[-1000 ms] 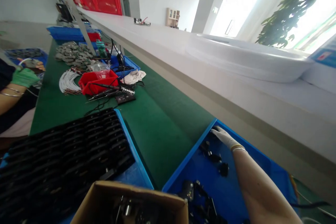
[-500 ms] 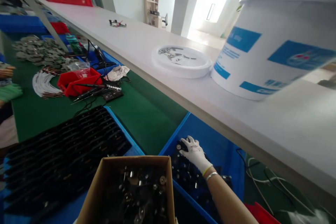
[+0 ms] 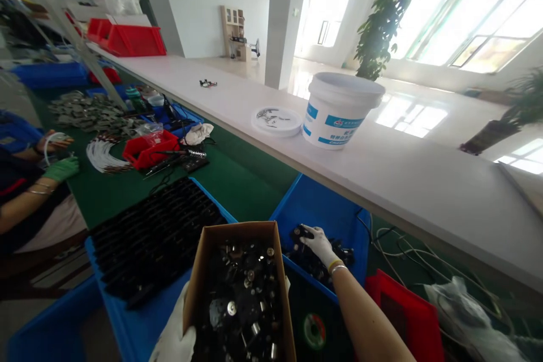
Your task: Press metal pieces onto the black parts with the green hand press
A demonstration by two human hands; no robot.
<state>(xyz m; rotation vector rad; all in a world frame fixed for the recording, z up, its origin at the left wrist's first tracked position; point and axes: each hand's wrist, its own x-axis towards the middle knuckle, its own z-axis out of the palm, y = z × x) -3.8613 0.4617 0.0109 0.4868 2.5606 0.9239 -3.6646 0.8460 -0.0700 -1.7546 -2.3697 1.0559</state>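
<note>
My left hand (image 3: 173, 340), in a white glove, grips the left wall of a cardboard box (image 3: 199, 277) at the bottom of the view. The box holds many small dark and metal parts (image 3: 240, 300). My right hand (image 3: 319, 244), also white-gloved, reaches into a blue bin (image 3: 322, 206) and closes on a black part (image 3: 300, 232). More black parts (image 3: 316, 263) lie heaped under it. A bangle and a yellow band circle my right wrist.
A white shelf (image 3: 382, 136) runs above the green workbench (image 3: 250, 175), carrying a white bucket (image 3: 337, 110) and its lid (image 3: 275, 121). A black tray stack (image 3: 156, 232) lies left; a co-worker's green-gloved hand (image 3: 63, 168) works beyond it. A red crate (image 3: 401, 314) stands right.
The view has swung up and right, showing the whole bucket and the windows. My left hand has appeared on the box. My right hand has shifted slightly within the bin's black parts.
</note>
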